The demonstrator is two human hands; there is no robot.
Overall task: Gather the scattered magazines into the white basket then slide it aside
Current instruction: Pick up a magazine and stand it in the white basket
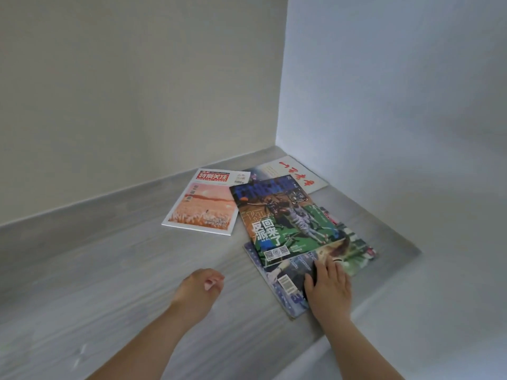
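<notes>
Floor (115,270) corner, centre-right of frame, magazines:
- Orange-cover magazine (203,207), leftmost.
- Green basketball magazine (285,218), just beside it, overlapping the blue magazine (285,283) below.
- White red-lettered magazine (296,174), behind, by the wall.

Your right hand (327,289) rests flat on the blue magazine, fingers (333,266) extended and gripping nothing. Your left hand (200,286) hovers at lower centre, loosely curled and empty.

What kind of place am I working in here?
Probably a bare corner of an indoor room: two plain painted walls meet over a grey wood-grain floor with a matching skirting strip, and magazines lie scattered on it.
</notes>
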